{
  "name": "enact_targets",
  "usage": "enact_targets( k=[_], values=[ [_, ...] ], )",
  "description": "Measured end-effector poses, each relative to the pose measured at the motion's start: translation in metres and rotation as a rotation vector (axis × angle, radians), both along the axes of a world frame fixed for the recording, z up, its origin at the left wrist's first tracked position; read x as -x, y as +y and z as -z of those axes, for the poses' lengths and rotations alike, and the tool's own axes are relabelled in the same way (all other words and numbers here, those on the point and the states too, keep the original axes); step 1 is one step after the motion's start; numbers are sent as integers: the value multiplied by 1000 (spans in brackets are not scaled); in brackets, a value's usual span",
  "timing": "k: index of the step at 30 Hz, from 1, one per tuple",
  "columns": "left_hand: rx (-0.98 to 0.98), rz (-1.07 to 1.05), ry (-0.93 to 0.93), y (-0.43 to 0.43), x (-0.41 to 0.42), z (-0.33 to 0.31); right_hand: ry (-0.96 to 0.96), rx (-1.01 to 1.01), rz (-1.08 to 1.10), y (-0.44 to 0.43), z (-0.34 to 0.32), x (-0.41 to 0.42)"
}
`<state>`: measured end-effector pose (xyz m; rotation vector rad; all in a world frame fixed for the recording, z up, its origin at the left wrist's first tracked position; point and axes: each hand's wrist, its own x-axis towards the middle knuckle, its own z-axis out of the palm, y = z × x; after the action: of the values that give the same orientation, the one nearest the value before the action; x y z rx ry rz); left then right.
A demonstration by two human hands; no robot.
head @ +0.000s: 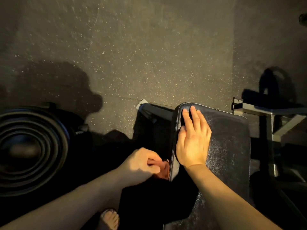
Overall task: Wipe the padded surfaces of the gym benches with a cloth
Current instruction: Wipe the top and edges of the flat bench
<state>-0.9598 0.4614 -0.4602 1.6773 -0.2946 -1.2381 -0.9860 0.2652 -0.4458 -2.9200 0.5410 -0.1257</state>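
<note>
The black padded bench (230,146) runs from the lower middle up to the right of centre, and its surface glistens. My right hand (192,140) lies flat on the pad near its far left corner, fingers stretched out, holding nothing. My left hand (141,165) is closed beside the pad's left edge, pinching a small reddish cloth (163,170) against the side of the pad. Most of the cloth is hidden by my fingers and by shadow.
A stack of black weight plates (31,146) stands on the floor at the left. A grey metal frame (269,113) stands to the right of the bench, and the bench's own foot (146,107) sticks out at the far end. My sandalled foot (110,218) is on the speckled rubber floor (149,55).
</note>
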Motion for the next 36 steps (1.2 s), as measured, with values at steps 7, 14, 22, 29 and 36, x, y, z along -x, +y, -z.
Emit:
enact_targets(
  k=[7, 14, 22, 29, 36],
  values=[
    [-83, -47, -225, -29, -81, -38, 58, -10, -6, 0, -5, -1],
    [-164, 303, -315, -79, -174, -85, 65, -69, -16, 0, -12, -2],
    [-74, 756, -312, -169, -256, -66, 85, -142, 57, 1, -17, -4],
    [6, 917, -292, -213, -272, -44, 132, -140, 142, -2, -21, -12],
    [66, 1065, -184, -247, -245, -11, 61, -177, 462, -3, -21, -14]
  ],
)
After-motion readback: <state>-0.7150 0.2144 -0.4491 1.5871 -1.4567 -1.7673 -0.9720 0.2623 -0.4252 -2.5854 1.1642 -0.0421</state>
